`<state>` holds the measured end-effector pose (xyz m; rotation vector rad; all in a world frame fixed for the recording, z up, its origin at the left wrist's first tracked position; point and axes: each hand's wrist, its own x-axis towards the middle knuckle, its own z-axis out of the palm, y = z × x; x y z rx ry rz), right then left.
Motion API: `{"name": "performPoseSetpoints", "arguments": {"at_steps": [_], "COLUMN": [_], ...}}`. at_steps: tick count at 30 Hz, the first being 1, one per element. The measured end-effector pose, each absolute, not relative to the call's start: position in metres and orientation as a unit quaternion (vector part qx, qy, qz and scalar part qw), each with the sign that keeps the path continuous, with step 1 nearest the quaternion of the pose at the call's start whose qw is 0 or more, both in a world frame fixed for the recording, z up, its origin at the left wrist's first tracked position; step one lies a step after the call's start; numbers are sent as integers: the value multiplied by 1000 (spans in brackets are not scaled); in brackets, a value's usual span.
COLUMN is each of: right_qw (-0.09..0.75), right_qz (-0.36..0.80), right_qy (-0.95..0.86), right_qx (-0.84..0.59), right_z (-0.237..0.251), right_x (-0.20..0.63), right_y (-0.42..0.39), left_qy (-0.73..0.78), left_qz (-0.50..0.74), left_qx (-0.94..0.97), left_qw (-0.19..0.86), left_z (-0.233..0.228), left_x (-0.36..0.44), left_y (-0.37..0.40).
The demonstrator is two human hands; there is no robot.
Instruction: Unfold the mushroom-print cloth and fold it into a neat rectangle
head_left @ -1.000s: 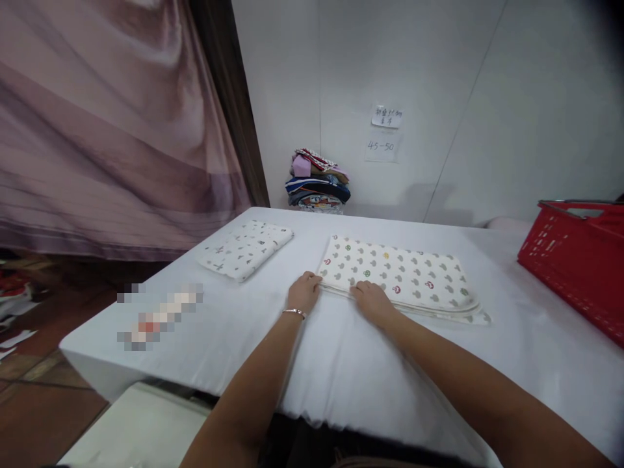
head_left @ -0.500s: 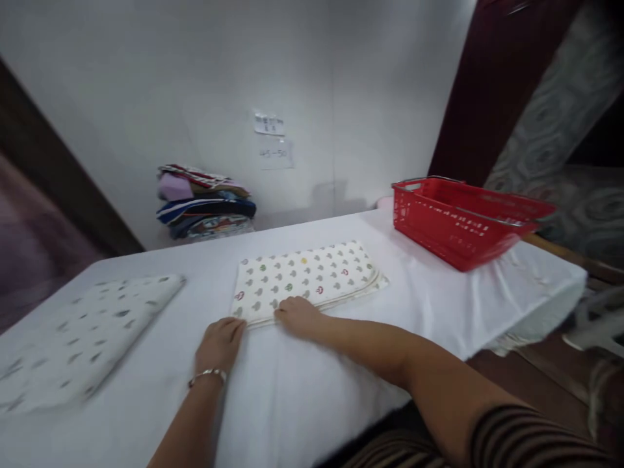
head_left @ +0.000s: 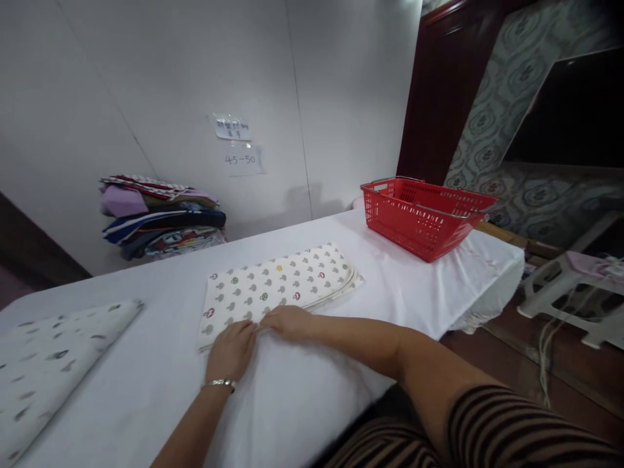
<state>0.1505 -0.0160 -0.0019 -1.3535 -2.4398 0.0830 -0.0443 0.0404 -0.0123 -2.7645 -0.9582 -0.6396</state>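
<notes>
A folded white cloth (head_left: 277, 283) printed with small mushrooms, mostly grey with a few red, green and yellow ones, lies flat on the white-covered table. Its near edge shows several layers. My left hand (head_left: 233, 351), with a silver bracelet at the wrist, is closed on that edge, a little in from the left corner. Right beside it, my right hand (head_left: 288, 323) pinches the same edge. The fingertips of both hands nearly meet, and they partly hide the edge. A second white cloth (head_left: 58, 370) with dark leaf-like marks lies to the left, cut off by the frame.
A red plastic basket (head_left: 419, 227) with metal handles stands at the table's back right. A pile of folded fabrics (head_left: 163, 218) is behind the table at left. Paper signs (head_left: 242, 160) hang on the wall. A white stool (head_left: 580, 292) stands beyond the right end.
My left hand has moved from the cloth's near-left corner rightward along the edge, close to my right hand. The view has turned to the right. The cloth stays flat on the table.
</notes>
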Motion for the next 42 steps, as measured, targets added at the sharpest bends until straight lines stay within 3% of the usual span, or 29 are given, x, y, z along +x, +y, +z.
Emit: {"name": "performPoseSetpoints", "arguments": {"at_steps": [3,7,13,21,30,37,42], "right_qw": [237,346,309,233,218,253,280], "right_qz": [45,72,117,200,278,347,296], "right_qy": [-841,-591,-399,-357,-328,-329,-357], "right_qx": [-483,-725,-856,-882,-876,-841,-841], "right_z": [7,16,23,28,39,40,33], "right_x": [188,268,358,365,358,351,361], "right_y": [-34,-65,-79,-48,-53,-59,-58], "left_qy": [-331,-336,-342,-332,-328,-322,-318], "left_qz": [-217,-237,-231,-228,-223,-228,-232], "left_qx": [-916,-910,-910,-915,-918,-919,-919], "left_qw": [60,49,46,40,30,24,31], "left_z": [-19,-27,-24,-24,-26,-26,-25], "left_x": [-38,-40,-38,-41,-43,-42,-42], "left_y": [40,45,43,43,45,45,42]}}
